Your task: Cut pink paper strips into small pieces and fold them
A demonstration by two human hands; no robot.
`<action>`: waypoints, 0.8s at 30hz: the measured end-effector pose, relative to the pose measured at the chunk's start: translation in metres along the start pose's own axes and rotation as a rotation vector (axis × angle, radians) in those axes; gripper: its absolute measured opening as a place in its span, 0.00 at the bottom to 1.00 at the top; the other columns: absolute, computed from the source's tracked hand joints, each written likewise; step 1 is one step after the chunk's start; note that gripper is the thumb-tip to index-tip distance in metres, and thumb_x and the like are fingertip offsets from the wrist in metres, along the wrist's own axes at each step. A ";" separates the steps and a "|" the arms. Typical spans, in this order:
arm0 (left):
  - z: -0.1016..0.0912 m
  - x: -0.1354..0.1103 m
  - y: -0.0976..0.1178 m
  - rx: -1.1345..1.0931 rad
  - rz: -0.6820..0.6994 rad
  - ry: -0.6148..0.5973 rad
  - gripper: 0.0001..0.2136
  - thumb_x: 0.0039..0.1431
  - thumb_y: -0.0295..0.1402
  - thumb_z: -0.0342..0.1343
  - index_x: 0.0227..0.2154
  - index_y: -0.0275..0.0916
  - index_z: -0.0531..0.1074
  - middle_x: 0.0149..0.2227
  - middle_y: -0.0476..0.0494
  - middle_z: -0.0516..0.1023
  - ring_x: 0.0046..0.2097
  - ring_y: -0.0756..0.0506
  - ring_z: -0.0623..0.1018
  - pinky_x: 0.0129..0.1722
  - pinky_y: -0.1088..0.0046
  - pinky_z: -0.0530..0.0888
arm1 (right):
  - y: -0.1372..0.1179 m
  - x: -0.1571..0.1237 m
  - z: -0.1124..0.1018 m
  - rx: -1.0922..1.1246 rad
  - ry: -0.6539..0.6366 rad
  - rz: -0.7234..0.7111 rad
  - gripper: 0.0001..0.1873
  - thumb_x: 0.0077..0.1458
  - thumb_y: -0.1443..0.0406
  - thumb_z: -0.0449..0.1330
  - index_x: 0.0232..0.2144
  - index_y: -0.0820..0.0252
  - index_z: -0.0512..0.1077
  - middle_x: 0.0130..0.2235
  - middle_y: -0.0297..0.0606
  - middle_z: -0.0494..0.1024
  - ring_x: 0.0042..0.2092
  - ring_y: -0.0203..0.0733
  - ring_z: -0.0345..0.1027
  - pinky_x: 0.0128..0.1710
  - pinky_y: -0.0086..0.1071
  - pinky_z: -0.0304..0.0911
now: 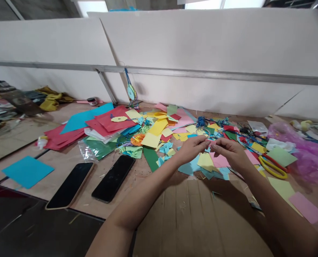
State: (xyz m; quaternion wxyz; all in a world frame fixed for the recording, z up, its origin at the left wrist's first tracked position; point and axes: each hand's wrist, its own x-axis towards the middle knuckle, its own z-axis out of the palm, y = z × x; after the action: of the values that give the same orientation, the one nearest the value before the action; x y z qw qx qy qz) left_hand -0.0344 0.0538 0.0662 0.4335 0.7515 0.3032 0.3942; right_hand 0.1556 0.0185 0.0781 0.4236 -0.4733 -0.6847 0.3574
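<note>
My left hand (192, 148) and my right hand (228, 150) meet fingertip to fingertip over a heap of coloured paper scraps (175, 134). Both are closed in a pinch on a small pink piece of paper (209, 141) held between them. Below the hands lie a yellow square (205, 160), a pink square (220, 160) and light blue offcuts (191, 167). Both forearms reach in from the bottom edge over a brown cardboard sheet (196, 217).
Two dark phones (71, 185) (114, 177) lie face up at the left. Yellow-handled scissors (273, 167) rest right of my hands, beside a pink plastic bag (303, 150). Red and blue sheets (94, 123) are stacked at back left. A white wall panel (202, 53) closes the far side.
</note>
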 end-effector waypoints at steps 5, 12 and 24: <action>0.002 0.002 -0.005 -0.065 -0.019 -0.039 0.17 0.64 0.47 0.49 0.28 0.39 0.70 0.28 0.48 0.74 0.32 0.49 0.74 0.33 0.74 0.70 | 0.000 0.000 -0.001 -0.045 0.043 -0.028 0.20 0.56 0.49 0.63 0.25 0.57 0.72 0.27 0.35 0.74 0.29 0.39 0.68 0.29 0.32 0.66; -0.020 0.012 0.007 -0.056 -0.104 0.110 0.16 0.62 0.46 0.52 0.30 0.36 0.73 0.31 0.44 0.79 0.34 0.48 0.76 0.37 0.72 0.72 | 0.021 0.009 -0.025 -0.228 0.085 -0.001 0.18 0.58 0.51 0.61 0.43 0.55 0.78 0.39 0.38 0.81 0.37 0.42 0.73 0.35 0.35 0.68; -0.085 -0.027 0.012 0.603 -0.435 -0.214 0.14 0.56 0.45 0.54 0.25 0.39 0.70 0.26 0.46 0.77 0.29 0.47 0.74 0.28 0.72 0.63 | 0.048 -0.078 -0.084 -0.820 -0.224 0.119 0.14 0.57 0.57 0.60 0.42 0.53 0.79 0.42 0.41 0.80 0.41 0.47 0.74 0.36 0.34 0.64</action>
State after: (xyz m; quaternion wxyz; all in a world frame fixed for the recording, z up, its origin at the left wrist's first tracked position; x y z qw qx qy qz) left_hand -0.1191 0.0622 0.0942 0.2956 0.8003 0.5109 0.1055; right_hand 0.2642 -0.0345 0.0488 0.1021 -0.5996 -0.7833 0.1285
